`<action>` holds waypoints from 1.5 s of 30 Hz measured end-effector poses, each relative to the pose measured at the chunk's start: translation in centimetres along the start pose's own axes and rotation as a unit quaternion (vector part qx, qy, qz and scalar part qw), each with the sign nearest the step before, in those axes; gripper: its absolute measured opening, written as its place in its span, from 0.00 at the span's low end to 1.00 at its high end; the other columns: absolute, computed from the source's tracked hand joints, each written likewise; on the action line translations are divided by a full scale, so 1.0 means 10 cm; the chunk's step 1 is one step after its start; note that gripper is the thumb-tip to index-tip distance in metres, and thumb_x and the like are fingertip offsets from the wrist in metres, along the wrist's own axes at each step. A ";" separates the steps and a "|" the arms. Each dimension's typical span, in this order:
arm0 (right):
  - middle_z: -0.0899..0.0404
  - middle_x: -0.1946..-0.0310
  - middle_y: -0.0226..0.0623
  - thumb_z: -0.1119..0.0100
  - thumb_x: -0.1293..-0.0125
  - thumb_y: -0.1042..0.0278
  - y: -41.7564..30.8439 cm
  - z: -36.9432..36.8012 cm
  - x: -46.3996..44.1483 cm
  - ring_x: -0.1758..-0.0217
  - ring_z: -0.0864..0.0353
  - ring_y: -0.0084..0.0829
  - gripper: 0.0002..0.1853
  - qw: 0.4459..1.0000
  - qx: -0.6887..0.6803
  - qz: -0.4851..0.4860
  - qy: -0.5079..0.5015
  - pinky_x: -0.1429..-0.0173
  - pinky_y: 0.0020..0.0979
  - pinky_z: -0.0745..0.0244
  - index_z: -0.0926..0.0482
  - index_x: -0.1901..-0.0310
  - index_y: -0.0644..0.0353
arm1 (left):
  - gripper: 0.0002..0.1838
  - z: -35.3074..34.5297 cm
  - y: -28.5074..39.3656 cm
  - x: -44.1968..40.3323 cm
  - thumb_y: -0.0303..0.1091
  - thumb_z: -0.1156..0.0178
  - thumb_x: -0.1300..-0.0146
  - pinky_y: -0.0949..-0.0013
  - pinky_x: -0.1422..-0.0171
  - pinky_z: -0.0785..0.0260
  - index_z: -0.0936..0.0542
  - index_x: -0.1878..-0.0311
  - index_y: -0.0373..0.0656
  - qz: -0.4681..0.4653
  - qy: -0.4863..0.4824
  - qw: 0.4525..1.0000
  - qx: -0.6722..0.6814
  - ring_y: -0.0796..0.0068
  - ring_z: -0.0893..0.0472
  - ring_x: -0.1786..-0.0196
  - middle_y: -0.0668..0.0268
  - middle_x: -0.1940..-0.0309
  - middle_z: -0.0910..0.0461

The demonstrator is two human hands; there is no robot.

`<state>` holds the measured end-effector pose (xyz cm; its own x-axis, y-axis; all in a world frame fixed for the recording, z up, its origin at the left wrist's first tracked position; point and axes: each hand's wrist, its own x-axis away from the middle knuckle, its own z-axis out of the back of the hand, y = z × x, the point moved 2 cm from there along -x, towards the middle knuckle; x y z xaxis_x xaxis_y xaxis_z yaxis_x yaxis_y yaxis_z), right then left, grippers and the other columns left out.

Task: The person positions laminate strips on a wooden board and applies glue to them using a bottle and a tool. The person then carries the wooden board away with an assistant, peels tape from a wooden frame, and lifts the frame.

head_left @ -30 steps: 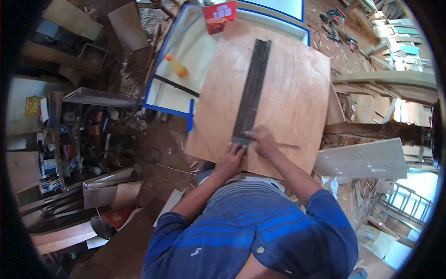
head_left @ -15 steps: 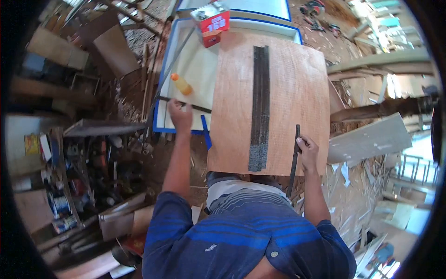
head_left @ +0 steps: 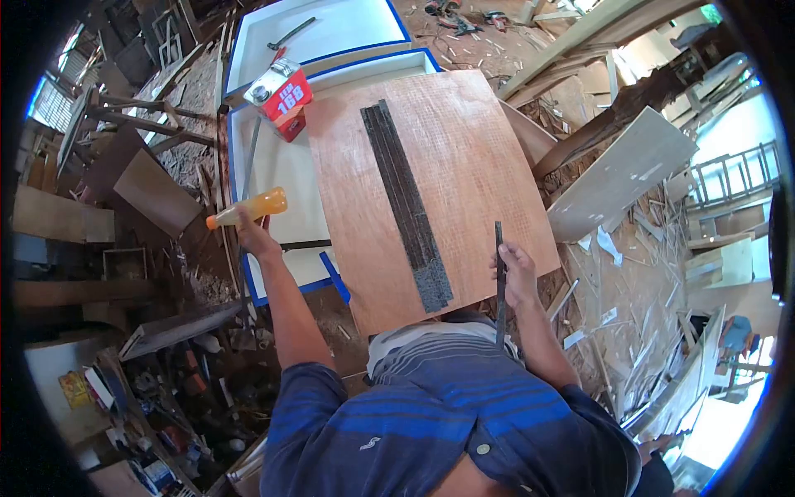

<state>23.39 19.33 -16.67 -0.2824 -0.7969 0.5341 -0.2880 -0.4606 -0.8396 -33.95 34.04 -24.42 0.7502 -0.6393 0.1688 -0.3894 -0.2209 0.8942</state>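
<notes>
My left hand (head_left: pixel 258 237) is closed round a plastic bottle (head_left: pixel 255 207) of yellow-orange liquid with an orange cap, tilted nearly flat above the white, blue-edged panel (head_left: pixel 286 178). Between the fingers of my right hand (head_left: pixel 517 269) is a thin dark strip (head_left: pixel 500 286), held roughly upright near the front right of a plywood board (head_left: pixel 480 166). Several dark strips (head_left: pixel 393 178) lie side by side in a long band down the middle of that board. Left of the board stands a red and white can (head_left: pixel 286 99) marked 168.
A hammer (head_left: pixel 290 35) lies on the farther white panel. A blue-edged piece (head_left: pixel 334 277) sticks out beside the plywood. To the right a pale board (head_left: pixel 621 178) leans over ground strewn with wood scraps. Shelves of clutter (head_left: pixel 157 414) stand at lower left.
My left hand has taken hold of the bottle, which stood on the white panel, and lifted it. The view has turned, and the right hand still holds its strip.
</notes>
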 end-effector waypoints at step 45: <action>0.12 0.65 0.27 0.33 0.21 0.71 -1.26 -1.84 0.50 0.65 0.17 0.15 0.14 0.908 0.133 0.180 -0.353 0.58 0.23 0.20 0.11 0.40 0.65 | 0.36 -1.59 1.87 2.22 0.75 0.51 0.30 0.63 0.60 0.21 0.22 0.56 0.45 -0.098 0.029 0.958 0.267 0.69 0.22 0.71 0.67 0.70 0.25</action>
<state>8.78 28.29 -1.59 0.3693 -0.9237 0.1020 -0.0347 -0.1234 -0.9917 -16.08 27.40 2.68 0.8592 -0.5086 0.0548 -0.4437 -0.6876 0.5748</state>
